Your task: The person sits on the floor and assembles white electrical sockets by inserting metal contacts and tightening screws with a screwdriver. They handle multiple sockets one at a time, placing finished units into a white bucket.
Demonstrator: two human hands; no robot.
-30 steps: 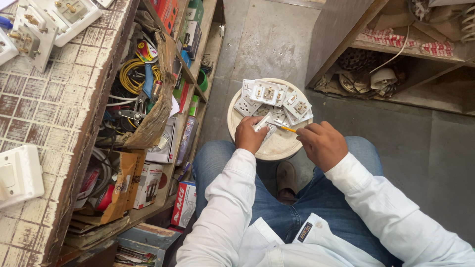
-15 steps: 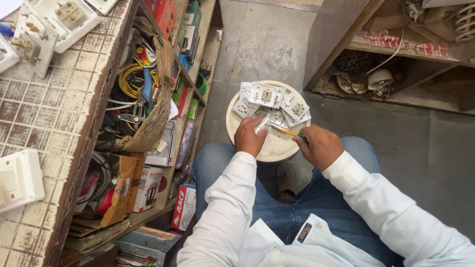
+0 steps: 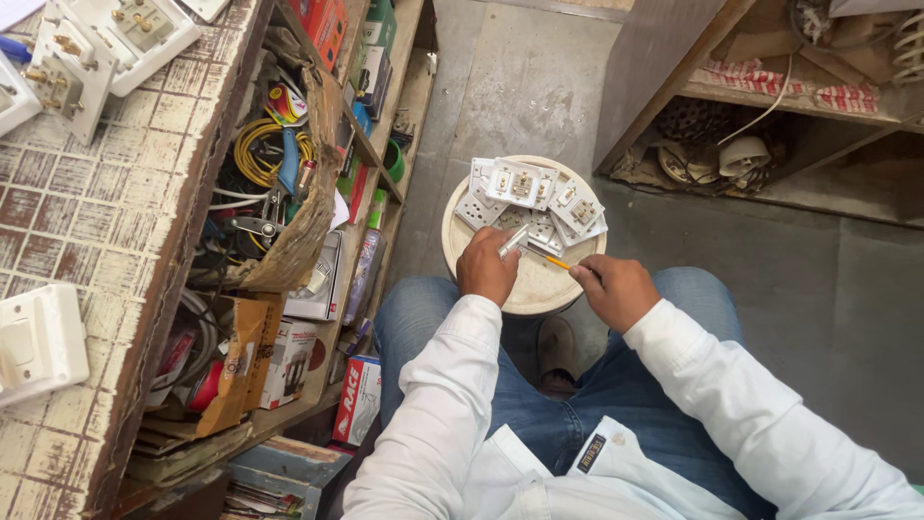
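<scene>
Covering most of the small white part (image 3: 512, 241), the left hand (image 3: 488, 267) is closed around it, so its shape is hard to make out; one pale end pokes out toward the switch plates (image 3: 534, 197). The right hand (image 3: 616, 289) grips a yellow-handled screwdriver (image 3: 556, 261), tip toward that part. Both rest over the round white stool (image 3: 539, 289) between the knees. Compared with half a second ago, the hands sit in the same place.

Round cream stool top (image 3: 539, 285) at frame centre carries a pile of white switch plates (image 3: 527, 197), while the tiled surface (image 3: 106, 231) at left holds more white plates (image 3: 38, 339).
</scene>
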